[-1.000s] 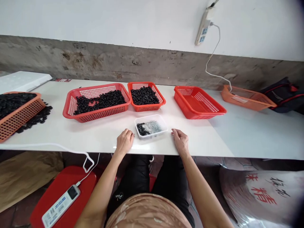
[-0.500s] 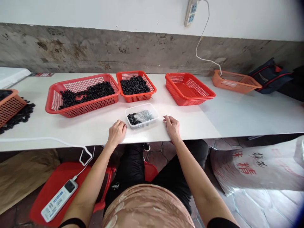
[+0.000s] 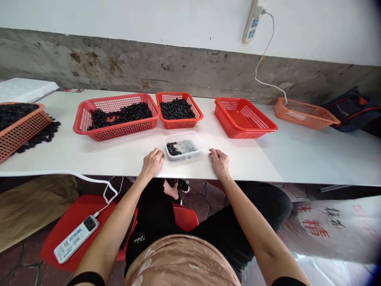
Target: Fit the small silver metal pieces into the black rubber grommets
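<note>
My left hand (image 3: 152,162) rests on the white table with its fingers curled under. It lies just left of a clear plastic box (image 3: 184,156), and the inside of its grip is hidden. Opposite it, my right hand (image 3: 219,162) lies to the right of the box, apart from it, with fingers loosely closed and nothing visible in them. Small black ring-like parts (image 3: 172,149) fill the box's left side. Tiny silvery pieces (image 3: 188,146) lie in its right side.
Behind the box stand a long red basket (image 3: 125,130) and a smaller red basket (image 3: 180,124), both holding black parts. Stacked red baskets (image 3: 238,129) and an orange basket (image 3: 309,115) stand right. Another orange basket (image 3: 26,133) is far left. A white cable (image 3: 59,172) crosses the front edge.
The view has shifted, so the table and baskets sit further right in the picture. My right-side knee has swung outward. Both hands keep their places beside the box.
</note>
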### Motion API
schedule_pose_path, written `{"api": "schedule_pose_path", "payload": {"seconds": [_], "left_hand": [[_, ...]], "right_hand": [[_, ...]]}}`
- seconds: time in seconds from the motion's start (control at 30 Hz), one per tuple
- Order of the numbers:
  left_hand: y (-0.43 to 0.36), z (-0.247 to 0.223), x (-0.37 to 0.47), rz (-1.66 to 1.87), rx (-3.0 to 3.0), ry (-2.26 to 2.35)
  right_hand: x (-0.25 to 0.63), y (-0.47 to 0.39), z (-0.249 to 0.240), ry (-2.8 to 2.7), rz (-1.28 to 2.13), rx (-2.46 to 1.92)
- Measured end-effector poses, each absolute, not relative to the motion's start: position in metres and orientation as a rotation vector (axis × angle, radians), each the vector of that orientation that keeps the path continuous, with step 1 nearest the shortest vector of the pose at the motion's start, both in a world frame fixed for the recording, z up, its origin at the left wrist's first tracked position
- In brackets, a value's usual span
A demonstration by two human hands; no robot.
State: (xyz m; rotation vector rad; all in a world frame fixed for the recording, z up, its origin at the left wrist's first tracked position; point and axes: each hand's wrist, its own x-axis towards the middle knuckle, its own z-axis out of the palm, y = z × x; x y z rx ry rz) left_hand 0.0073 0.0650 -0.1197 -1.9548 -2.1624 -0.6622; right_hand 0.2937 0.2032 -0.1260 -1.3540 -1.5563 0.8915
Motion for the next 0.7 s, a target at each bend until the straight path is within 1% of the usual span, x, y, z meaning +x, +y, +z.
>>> {"api": "schedule_pose_path", "payload": {"seconds": [0.27,0.5,0.57,0.7], "left_hand": [[0.063,-0.115,0.011,-0.737,-1.968,-2.154],[0.062,-0.113,0.010,-0.899,-1.879,-2.190],[0.067,-0.109,0.005,-1.047,-1.820,-2.216],[0.101,-0.085,-0.005,-1.514,-1.734,-2.178]], "right_hand": [[0.295,0.205,-0.130,-1.587,0.897,-1.384],[0.300,0.219,-0.110,-1.589,0.884,-1.390],[0.301,0.229,-0.103,-1.592,0.883,-1.377],[0.292,0.251,-0.086,-1.630,0.919,-1.349]]}}
